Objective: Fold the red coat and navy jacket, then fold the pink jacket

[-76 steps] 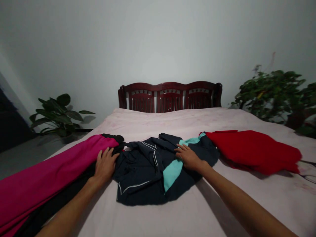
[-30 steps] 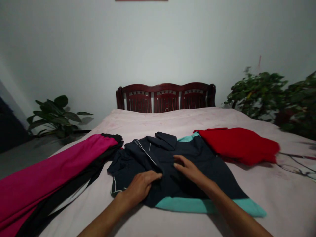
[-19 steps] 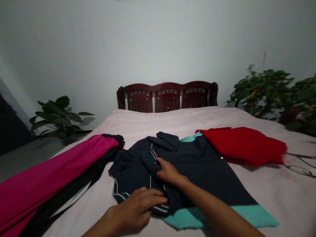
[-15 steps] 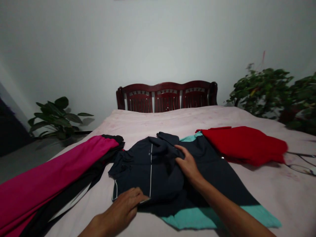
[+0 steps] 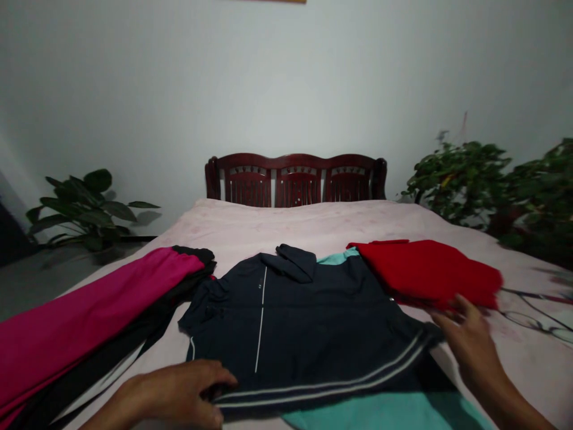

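Observation:
A dark navy jacket (image 5: 308,322) with thin white stripes and teal panels lies spread flat on the pink bed sheet (image 5: 304,224). My left hand (image 5: 179,391) rests at the jacket's near left hem, fingers curled onto the edge of the cloth. My right hand (image 5: 468,337) lies at the jacket's right corner, fingers stretched out and flat over the fabric, just below a red garment (image 5: 430,272).
A magenta garment (image 5: 85,316) over a black one (image 5: 134,334) stretches along the bed's left side. A dark red wooden headboard (image 5: 295,179) stands at the far end. Potted plants stand at the left (image 5: 85,206) and right (image 5: 487,182). A thin cord (image 5: 535,316) lies at the right.
The crumpled jacket has been spread out flat. My right hand slid from the jacket's middle to its right corner, and my left hand stayed at the near left hem.

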`<state>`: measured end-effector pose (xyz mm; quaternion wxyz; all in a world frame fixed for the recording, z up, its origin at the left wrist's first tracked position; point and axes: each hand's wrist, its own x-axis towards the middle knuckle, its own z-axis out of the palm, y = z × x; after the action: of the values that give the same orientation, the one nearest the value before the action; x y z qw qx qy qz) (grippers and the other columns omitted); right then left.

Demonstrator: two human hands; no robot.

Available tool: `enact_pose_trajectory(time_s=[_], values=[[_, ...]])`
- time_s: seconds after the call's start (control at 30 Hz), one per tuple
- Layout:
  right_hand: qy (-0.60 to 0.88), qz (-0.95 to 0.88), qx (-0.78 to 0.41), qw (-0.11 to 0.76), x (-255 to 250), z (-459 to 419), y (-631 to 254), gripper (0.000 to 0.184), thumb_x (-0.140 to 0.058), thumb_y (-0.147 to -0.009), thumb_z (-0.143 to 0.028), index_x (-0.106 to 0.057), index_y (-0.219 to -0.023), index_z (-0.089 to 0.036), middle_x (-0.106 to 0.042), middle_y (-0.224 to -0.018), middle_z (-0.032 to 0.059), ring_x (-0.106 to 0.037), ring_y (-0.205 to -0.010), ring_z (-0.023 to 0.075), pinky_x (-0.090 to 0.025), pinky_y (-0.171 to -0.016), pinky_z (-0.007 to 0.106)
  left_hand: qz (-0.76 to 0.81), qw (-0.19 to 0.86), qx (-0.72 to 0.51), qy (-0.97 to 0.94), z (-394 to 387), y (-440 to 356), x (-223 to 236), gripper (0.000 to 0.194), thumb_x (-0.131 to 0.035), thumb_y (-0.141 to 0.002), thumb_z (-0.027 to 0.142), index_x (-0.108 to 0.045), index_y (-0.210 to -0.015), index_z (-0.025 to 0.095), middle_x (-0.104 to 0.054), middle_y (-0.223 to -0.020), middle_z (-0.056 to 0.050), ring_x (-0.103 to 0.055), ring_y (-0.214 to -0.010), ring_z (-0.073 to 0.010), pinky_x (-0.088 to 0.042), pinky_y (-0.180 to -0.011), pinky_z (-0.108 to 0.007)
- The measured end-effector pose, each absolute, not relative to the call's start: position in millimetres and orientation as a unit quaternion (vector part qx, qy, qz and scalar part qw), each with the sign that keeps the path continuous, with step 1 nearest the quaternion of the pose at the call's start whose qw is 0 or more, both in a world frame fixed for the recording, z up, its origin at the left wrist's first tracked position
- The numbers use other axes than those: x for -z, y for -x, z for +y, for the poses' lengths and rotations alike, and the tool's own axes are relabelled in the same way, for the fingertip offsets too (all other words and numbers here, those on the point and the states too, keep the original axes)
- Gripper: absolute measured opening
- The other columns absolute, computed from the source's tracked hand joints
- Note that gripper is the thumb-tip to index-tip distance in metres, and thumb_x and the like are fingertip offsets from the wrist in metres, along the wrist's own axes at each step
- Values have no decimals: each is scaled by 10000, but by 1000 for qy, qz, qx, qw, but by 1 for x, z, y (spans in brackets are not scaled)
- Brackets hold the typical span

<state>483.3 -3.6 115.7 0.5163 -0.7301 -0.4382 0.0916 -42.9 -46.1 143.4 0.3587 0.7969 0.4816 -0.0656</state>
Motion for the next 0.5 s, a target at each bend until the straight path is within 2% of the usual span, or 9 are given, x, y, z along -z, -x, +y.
enact_pose_trajectory(time_s=[0.07,0.17,0.27,0.37,0.43,0.5], values=[[704,-546,-66,449,-135,25,-463,669,-529,-791,-474,-502,-1393,-184,-566,-1398,184,-576,-1244,340,-484,-1019,463,495,358,35,-791,-22,42,-152,459,-592,-842,463,-677,-1265,306,-726,-1194,-11,-674,-1069,-231,-503,-893,-270],[607,-723,-162,286,-151,80,-407,485,-431,-880,-389,-614,-1276,-178,-643,-1327,137,-610,-1220,267,-456,-1053,381,550,256,-65,-792,32,42,-144,414,-505,-911,459,-701,-1212,254,-713,-1250,-31,-643,-1156,-222,-458,-992,-278],[642,-742,-142,134,-149,140,-348,445,-447,-921,-368,-632,-1251,-133,-642,-1328,181,-602,-1237,304,-440,-1051,405,638,135,-112,-749,95,47,-125,390,-472,-924,355,-687,-1219,216,-696,-1278,-65,-630,-1184,-214,-437,-1031,-289],[684,-710,-152,73,-137,192,-314,500,-510,-916,-416,-621,-1256,-67,-667,-1255,242,-653,-1148,327,-503,-937,387,690,92,-106,-710,149,53,-108,408,-457,-921,290,-657,-1264,197,-660,-1332,-95,-597,-1245,-229,-427,-1052,-314],[695,-696,-171,63,-128,218,-306,501,-568,-883,-394,-630,-1237,-45,-695,-1187,249,-694,-1051,312,-535,-826,344,707,86,-98,-695,174,58,-99,448,-445,-933,325,-618,-1313,163,-627,-1371,-142,-576,-1278,-268,-435,-1047,-356],[701,-686,-187,51,-120,238,-306,414,-612,-846,-320,-675,-1158,-55,-731,-1095,223,-720,-944,281,-536,-726,300,725,87,-85,-678,191,62,-91,500,-440,-940,401,-594,-1328,127,-618,-1367,-191,-584,-1268,-309,-462,-1007,-390]])
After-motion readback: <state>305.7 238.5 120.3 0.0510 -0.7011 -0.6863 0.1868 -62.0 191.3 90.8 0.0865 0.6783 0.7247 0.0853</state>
